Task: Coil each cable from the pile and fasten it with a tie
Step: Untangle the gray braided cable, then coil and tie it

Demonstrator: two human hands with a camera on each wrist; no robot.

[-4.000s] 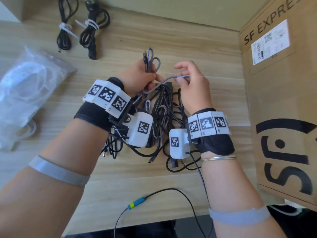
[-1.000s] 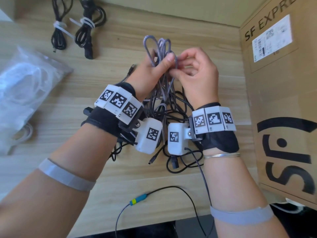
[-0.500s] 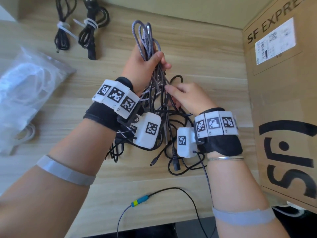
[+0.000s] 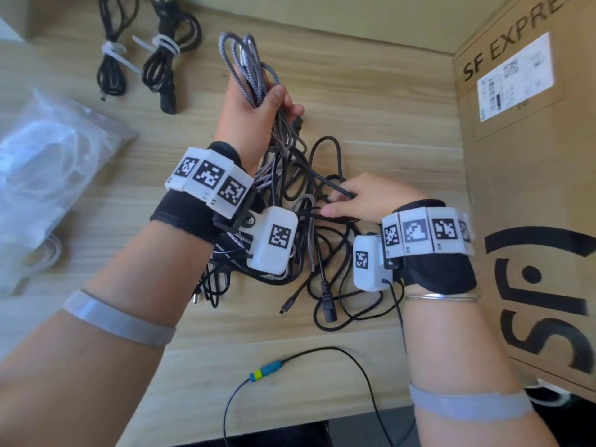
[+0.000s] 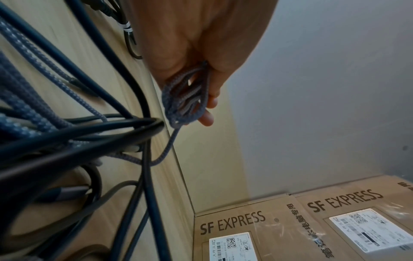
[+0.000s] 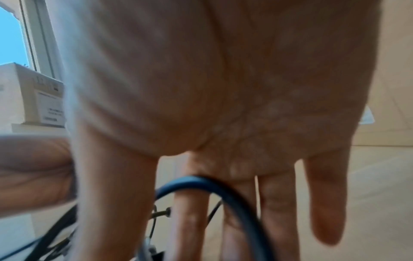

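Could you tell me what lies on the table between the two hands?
In the head view, the tangled cable pile lies between the left hand and right hand.

**Surface layout, cable station**

Cable pile [image 4: 303,240]: centre of the surface [image 4: 371,101], between the two forearms. Looped braided cable [image 4: 245,62]: raised above the pile's far side, in the grip of the left hand [image 4: 254,114]. Right hand [image 4: 367,198]: at the pile's right edge, fingers among the strands. Two tied cable bundles [image 4: 142,59]: far left corner, side by side. Plastic bag [image 4: 48,169]: left edge. Cardboard box [image 4: 529,175]: right edge, beside the pile. Thin lead with inline connector [image 4: 267,371]: near edge, in front of the pile
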